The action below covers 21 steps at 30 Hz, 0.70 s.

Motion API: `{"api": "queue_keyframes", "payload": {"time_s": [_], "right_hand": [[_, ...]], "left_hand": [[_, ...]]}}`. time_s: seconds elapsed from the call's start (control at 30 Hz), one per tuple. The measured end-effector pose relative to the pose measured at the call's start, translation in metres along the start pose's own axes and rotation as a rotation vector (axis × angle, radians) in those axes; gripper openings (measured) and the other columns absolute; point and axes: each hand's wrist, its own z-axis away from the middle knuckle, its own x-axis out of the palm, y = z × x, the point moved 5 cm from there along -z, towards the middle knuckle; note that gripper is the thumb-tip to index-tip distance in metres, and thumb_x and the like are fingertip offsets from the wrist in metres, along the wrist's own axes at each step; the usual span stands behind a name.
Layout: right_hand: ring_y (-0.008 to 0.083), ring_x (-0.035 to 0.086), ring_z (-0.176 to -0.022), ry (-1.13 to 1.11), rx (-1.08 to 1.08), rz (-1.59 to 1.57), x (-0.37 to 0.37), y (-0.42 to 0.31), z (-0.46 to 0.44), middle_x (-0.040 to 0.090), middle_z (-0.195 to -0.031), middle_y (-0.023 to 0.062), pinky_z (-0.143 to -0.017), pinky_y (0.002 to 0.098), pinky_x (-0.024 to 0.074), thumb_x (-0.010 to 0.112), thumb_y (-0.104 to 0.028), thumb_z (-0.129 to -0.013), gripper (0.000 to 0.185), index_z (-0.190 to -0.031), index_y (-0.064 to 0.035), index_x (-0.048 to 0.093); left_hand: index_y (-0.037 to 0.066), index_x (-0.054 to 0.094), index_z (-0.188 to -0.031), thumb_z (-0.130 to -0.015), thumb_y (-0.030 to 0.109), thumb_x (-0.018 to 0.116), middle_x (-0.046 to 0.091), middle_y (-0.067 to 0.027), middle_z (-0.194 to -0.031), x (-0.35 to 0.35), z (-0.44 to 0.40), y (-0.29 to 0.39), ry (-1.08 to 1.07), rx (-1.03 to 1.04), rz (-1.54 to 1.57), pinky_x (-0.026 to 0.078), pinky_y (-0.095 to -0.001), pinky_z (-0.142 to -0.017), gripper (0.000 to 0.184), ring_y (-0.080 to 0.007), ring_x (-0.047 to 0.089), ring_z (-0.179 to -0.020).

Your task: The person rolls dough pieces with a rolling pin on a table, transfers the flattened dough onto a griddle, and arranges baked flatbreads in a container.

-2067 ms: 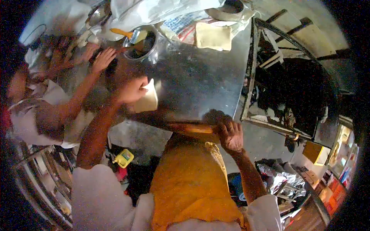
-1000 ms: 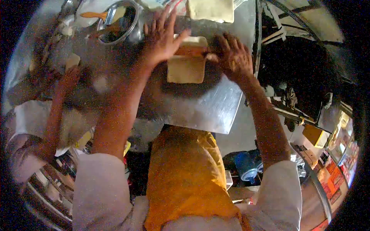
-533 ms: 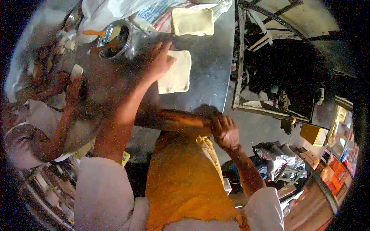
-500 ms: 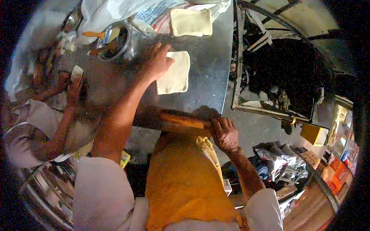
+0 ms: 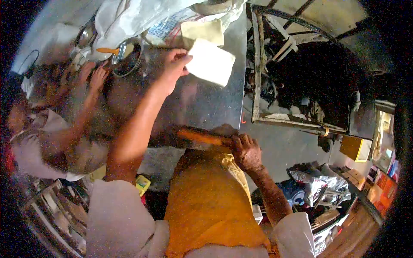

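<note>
- Currently the left hand (image 5: 175, 66) is over the far half of the table (image 5: 215, 105), thumb and fingers closed in a pinch on the left edge of the sheet (image 5: 211, 63)
- The sheet, pale, thin and roughly square like rolled dough, is turned askew to the edges of the table; it overlaps the near side of the second sheet (image 5: 201, 30) in view, and whether the two touch I cannot tell
- The second sheet lies at the far side of the table, against the printed bag (image 5: 165, 30)
- The right hand (image 5: 248, 151) is at the near right corner of the table, fingers curled round the right end of the pin (image 5: 200, 136); the underside of this grip is hidden
- The pin lies along the near edge of the table, just beyond the apron (image 5: 211, 206)
- At the far left of the table is the bowl (image 5: 141, 60), with the brush (image 5: 121, 51) across its rim, handle to the left
- White plastic (image 5: 124, 21) is heaped along the far side of the table
- At the left of the table, near the bowl, are a co-worker's hands (image 5: 98, 79), too dim to tell what they hold
- Right of the table stands a dark frame (image 5: 257, 77)
</note>
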Motion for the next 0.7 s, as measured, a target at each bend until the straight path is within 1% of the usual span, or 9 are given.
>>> {"api": "queue_keyframes", "payload": {"time_s": [0.13, 0.17, 0.23, 0.27, 0.3, 0.37, 0.47, 0.57, 0.7], "right_hand": [[0.0359, 0.063, -0.096, -0.049, 0.102, -0.099, -0.001, 0.004, -0.006, 0.064, -0.107, 0.0151, -0.082, 0.0474, 0.0518, 0.072, -0.023, -0.088, 0.037, -0.12, -0.0077, 0.064], [0.0359, 0.063, -0.096, -0.04, 0.066, -0.103, 0.009, 0.007, -0.007, 0.064, -0.107, 0.0151, -0.082, 0.0474, 0.0518, 0.072, -0.023, -0.088, 0.037, -0.12, -0.0077, 0.064], [0.0371, 0.062, -0.097, 0.133, 0.046, -0.042, 0.027, 0.024, -0.009, 0.065, -0.111, 0.0134, -0.08, 0.047, 0.0528, 0.073, -0.021, -0.087, 0.035, -0.12, -0.0106, 0.066], [0.0356, 0.063, -0.099, 0.036, 0.056, 0.018, 0.034, 0.027, -0.023, 0.066, -0.114, 0.0123, -0.08, 0.0476, 0.0528, 0.072, -0.017, -0.087, 0.033, -0.119, -0.0115, 0.067], [0.0357, 0.062, -0.1, 0.096, 0.036, -0.058, 0.01, 0.01, -0.05, 0.066, -0.113, 0.0122, -0.083, 0.0492, 0.0512, 0.07, -0.019, -0.09, 0.033, -0.122, -0.0118, 0.067], [0.0358, 0.062, -0.101, 0.161, -0.008, -0.13, -0.009, -0.006, -0.081, 0.066, -0.113, 0.0121, -0.087, 0.0508, 0.0496, 0.067, -0.021, -0.092, 0.034, -0.126, -0.0121, 0.066], [0.0362, 0.061, -0.106, 0.391, -0.143, 0.217, 0.012, -0.001, -0.103, 0.066, -0.118, 0.0122, -0.093, 0.0548, 0.0448, 0.054, -0.036, -0.1, 0.042, -0.134, -0.0134, 0.065], [0.0365, 0.058, -0.116, 0.253, 0.132, 0.285, 0.044, 0.008, -0.118, 0.062, -0.133, 0.0136, -0.105, 0.0547, 0.0368, 0.023, -0.06, -0.105, 0.072, -0.148, -0.0127, 0.055], [0.0352, 0.055, -0.119, 0.203, 0.21, 0.299, 0.065, 0.032, -0.107, 0.061, -0.134, 0.0133, -0.107, 0.055, 0.0343, 0.013, -0.065, -0.103, 0.081, -0.152, -0.0138, 0.052]], "left_hand": [[0.01, 0.057, -0.135, -0.092, 0.037, 0.077, 0.068, -0.0068, -0.116, -0.032, 0.037, -0.018, 0.078, 0.064, -0.149, 0.055, -0.0364, -0.087, 0.055, -0.0191, 0.068, -0.101], [0.007, 0.058, -0.128, -0.098, 0.029, 0.071, 0.066, -0.0013, -0.094, -0.042, 0.049, -0.013, 0.125, 0.096, -0.09, 0.052, -0.0305, -0.076, 0.039, -0.0135, 0.064, -0.083], [0.007, 0.061, -0.118, -0.098, 0.031, 0.07, 0.063, -0.0007, -0.085, -0.084, 0.059, -0.004, 0.226, 0.156, 0.013, 0.052, -0.0306, -0.072, 0.032, -0.0133, 0.062, -0.075], [0.006, 0.063, -0.109, -0.099, 0.032, 0.07, 0.061, 0.0, -0.076, -0.113, 0.065, 0.009, 0.29, 0.21, 0.117, 0.051, -0.0308, -0.068, 0.028, -0.013, 0.061, -0.067], [0.009, 0.06, -0.088, -0.101, 0.033, 0.067, 0.056, -0.0001, -0.066, -0.134, 0.074, 0.032, 0.523, 0.163, 0.086, 0.049, -0.0315, -0.061, 0.028, -0.0139, 0.057, -0.056], [0.009, 0.06, -0.089, -0.102, 0.035, 0.064, 0.056, -0.0012, -0.067, -0.194, 0.075, 0.05, 0.63, 0.22, -0.026, 0.049, -0.0324, -0.059, 0.03, -0.015, 0.056, -0.055], [0.003, 0.061, -0.104, -0.105, 0.04, 0.055, 0.057, -0.005, -0.068, -0.323, 0.01, 0.022, 0.611, 0.283, 0.021, 0.048, -0.036, -0.052, 0.037, -0.0187, 0.057, -0.054], [0.004, 0.061, -0.112, -0.106, 0.039, 0.054, 0.059, -0.0061, -0.074, -0.416, -0.028, 0.02, 0.683, 0.321, 0.075, 0.049, -0.0365, -0.05, 0.036, -0.0203, 0.056, -0.053], [0.01, 0.062, -0.111, -0.1, 0.028, 0.059, 0.064, -0.0074, -0.085, -0.528, -0.082, 0.022, 0.764, 0.354, -0.047, 0.052, -0.0412, -0.059, 0.022, -0.0249, 0.06, -0.067]]}}
